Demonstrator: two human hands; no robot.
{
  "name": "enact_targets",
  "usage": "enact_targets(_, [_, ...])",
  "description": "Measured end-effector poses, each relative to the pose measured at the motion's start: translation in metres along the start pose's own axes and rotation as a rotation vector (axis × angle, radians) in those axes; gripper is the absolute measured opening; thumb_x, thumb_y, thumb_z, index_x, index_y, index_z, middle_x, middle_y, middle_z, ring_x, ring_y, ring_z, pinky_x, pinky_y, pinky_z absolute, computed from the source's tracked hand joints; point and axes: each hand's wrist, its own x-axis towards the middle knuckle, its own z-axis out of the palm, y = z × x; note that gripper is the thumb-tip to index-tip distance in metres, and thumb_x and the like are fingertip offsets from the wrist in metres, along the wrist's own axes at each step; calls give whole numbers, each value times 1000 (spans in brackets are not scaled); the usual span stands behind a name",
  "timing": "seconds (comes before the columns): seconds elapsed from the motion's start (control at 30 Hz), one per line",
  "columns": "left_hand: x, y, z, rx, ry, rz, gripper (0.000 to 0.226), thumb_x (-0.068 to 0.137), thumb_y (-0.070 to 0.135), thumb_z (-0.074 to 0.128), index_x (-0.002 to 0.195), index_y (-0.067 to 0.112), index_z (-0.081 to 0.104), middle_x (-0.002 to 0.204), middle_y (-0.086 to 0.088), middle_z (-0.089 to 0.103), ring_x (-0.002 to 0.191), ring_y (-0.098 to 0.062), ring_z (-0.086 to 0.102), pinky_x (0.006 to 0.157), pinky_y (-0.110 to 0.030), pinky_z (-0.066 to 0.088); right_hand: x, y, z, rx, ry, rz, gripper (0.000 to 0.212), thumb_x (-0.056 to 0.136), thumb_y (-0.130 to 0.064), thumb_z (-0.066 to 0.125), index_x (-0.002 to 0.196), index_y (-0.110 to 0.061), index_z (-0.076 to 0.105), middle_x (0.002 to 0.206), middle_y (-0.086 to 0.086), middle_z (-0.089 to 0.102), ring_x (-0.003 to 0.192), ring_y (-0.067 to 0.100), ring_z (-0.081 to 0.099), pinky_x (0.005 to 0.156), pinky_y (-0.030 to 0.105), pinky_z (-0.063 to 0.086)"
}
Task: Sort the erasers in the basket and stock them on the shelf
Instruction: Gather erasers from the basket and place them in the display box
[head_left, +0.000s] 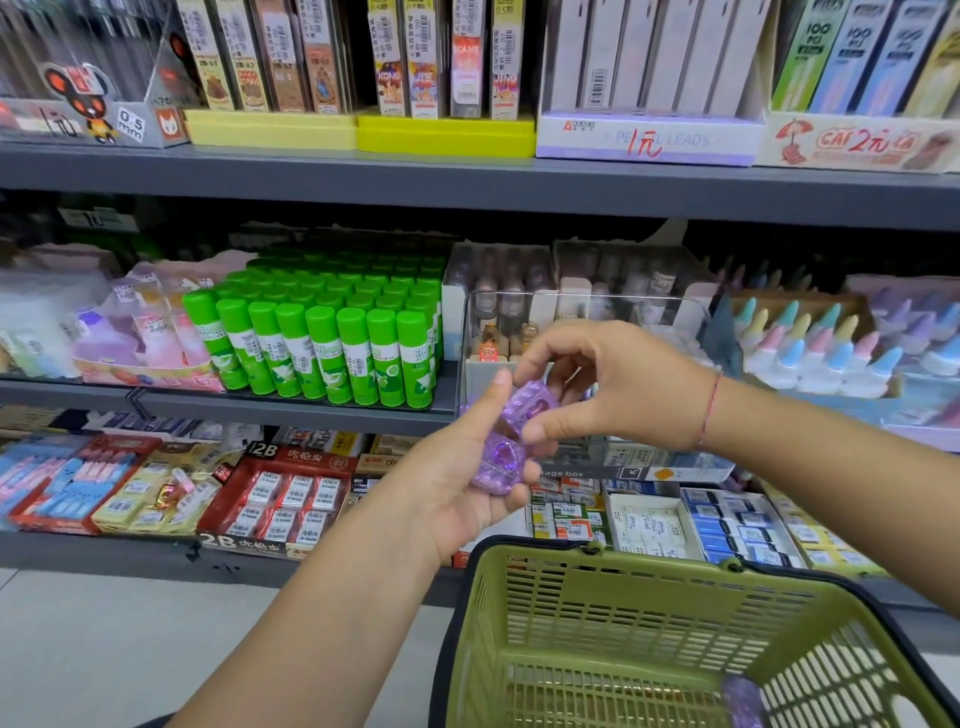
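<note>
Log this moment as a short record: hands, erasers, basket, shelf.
left hand: holds lower purple eraser on curled fingers
right hand: pinches upper purple eraser, just above the lower one
basket: green, below the hands; one blurred purple item inside
shelf behind: green glue sticks left of a clear box

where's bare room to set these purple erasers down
Clear bin between the glue sticks and pastel-capped bottles looks mostly bare in front. Basket floor is open too, bar one purple eraser. Lower shelf boxes are packed.
</note>
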Motion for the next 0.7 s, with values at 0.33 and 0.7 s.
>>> enact_targets(0.33, [10,4,-16,-13,351,161,33,88,42,62,91,10,66,77,-3,70,41,-9,51,35,-16,40,14,37,-11,120,85,427,18,74,-7,77,88,-5,66,74,8,63,54,10,58,57,18,55])
enact_targets(0.7, [30,-5,-28,-7,479,62,27,89,38,63,94,12,57,81,-11,56,55,-16,50,33,-16,41,40,38,6,-388,-179,669,29,78,-36,70,73,-10,59,71,10,71,60,19,61,73,31,57])
